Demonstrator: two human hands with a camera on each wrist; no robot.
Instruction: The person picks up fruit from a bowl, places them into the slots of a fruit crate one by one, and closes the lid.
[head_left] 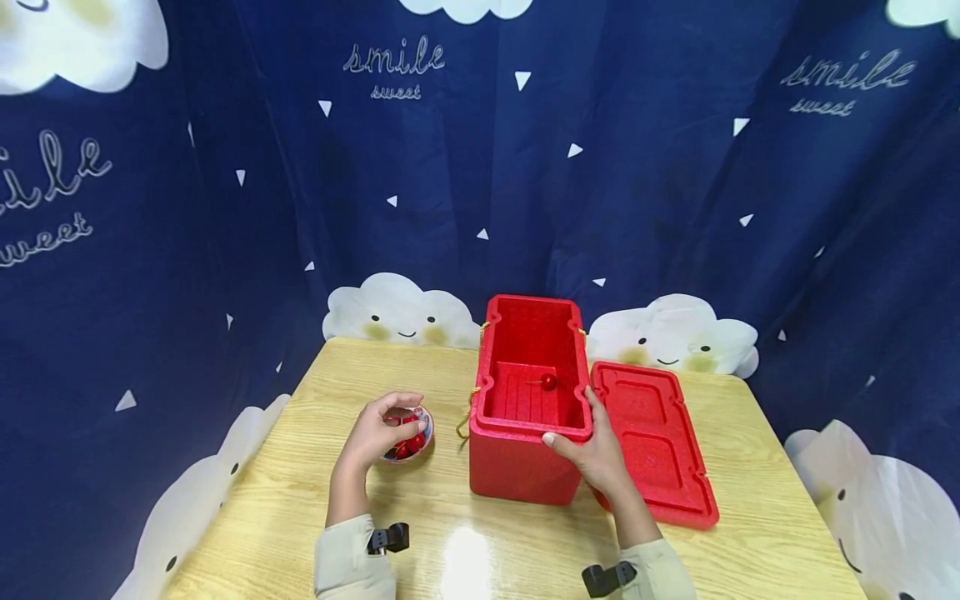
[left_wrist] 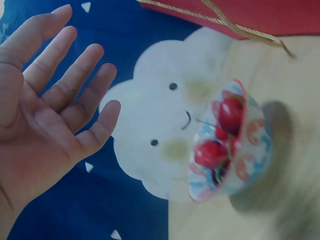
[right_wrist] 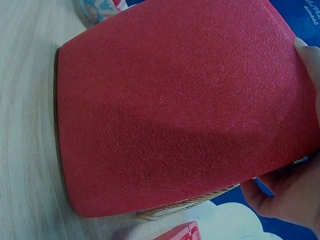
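A small patterned bowl [left_wrist: 257, 150] of red cherries [left_wrist: 231, 115] stands on the table. Over it hovers my left hand [head_left: 378, 429], palm toward the bowl, fingers spread and loosely bent with nothing between them; the left wrist view shows a gap from hand to bowl. To the right stands a red foam box [head_left: 517, 462] without its lid, one cherry [head_left: 549, 382] with a stem on its floor. My right hand [head_left: 596, 446] grips the near right corner of the box's rim, thumb on the front and fingers around the side.
Right of the box lies its red lid [head_left: 660, 433], flat on the wooden table [head_left: 285, 492]. Yellow cord [head_left: 462, 425] hangs at the box's left side. A dark blue curtain [head_left: 442, 208] with clouds closes off the back and sides.
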